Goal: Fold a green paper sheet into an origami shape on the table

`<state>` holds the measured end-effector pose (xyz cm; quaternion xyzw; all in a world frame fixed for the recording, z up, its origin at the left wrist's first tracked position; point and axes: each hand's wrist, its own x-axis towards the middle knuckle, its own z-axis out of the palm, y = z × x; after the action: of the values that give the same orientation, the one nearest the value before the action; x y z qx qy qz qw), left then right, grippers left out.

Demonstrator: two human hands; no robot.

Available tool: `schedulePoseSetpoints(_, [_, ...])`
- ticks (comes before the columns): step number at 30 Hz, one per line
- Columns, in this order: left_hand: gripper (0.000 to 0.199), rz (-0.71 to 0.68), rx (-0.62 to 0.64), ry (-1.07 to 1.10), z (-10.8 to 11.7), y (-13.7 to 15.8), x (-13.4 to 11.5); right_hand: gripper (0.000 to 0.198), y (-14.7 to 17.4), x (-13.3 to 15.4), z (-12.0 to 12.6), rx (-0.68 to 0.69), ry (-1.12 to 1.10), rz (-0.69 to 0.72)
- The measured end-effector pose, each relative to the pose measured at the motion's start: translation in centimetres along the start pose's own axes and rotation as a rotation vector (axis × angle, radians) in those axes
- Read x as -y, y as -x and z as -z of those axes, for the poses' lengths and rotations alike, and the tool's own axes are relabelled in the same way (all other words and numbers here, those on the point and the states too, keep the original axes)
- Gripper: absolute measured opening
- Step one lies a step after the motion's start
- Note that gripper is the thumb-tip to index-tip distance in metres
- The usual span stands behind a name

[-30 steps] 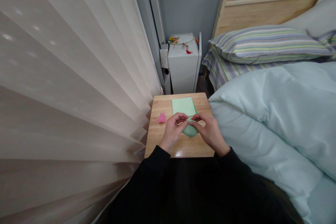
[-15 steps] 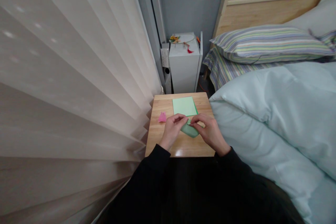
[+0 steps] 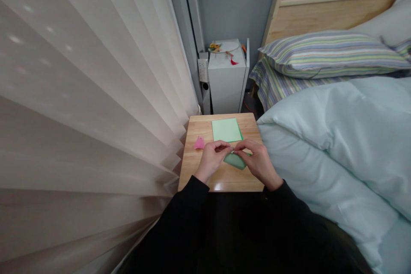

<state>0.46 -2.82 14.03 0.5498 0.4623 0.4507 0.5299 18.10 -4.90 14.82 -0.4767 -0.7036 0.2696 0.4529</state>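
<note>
Between my hands is a folded piece of green paper [image 3: 235, 162], held just above the small wooden table [image 3: 194, 175]. My left hand [image 3: 212, 157] pinches its upper edge from the left, thumb against fingers. From the right, my right hand [image 3: 255, 157] pinches the same edge, the fingertips of both hands nearly meeting. Part of the paper is hidden behind the fingers. Beyond my hands lies a flat stack of light green square paper [image 3: 226, 129]. A small pink folded paper piece [image 3: 199, 142] rests on the table to the left of my left hand.
A pleated curtain [image 3: 105, 94] hangs along the left side. The bed with a pale blue quilt [image 3: 334, 137] borders the table's right side. Behind the table stands a white cabinet [image 3: 226, 87] with small colourful items on top.
My fingertips have come closer together at the paper's upper edge. The paper has tilted slightly, and its light flap shows less than before.
</note>
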Motion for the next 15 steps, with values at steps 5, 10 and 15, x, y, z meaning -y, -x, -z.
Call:
schedulePoseSetpoints(5, [0.021,-0.114,-0.04,-0.093,-0.16,0.36,-0.01,0.01,-0.12,0.22,0.22,-0.002,0.027,0.021])
schedulePoseSetpoints(10, [0.014,-0.198,-0.062,-0.165,-0.23,0.55,-0.38,0.012,-0.19,0.35,0.26,-0.017,0.037,0.043])
schedulePoseSetpoints(15, [0.01,-0.249,-0.072,-0.184,-0.27,0.65,-0.59,0.012,-0.06,0.39,0.06,-0.045,-0.018,0.029])
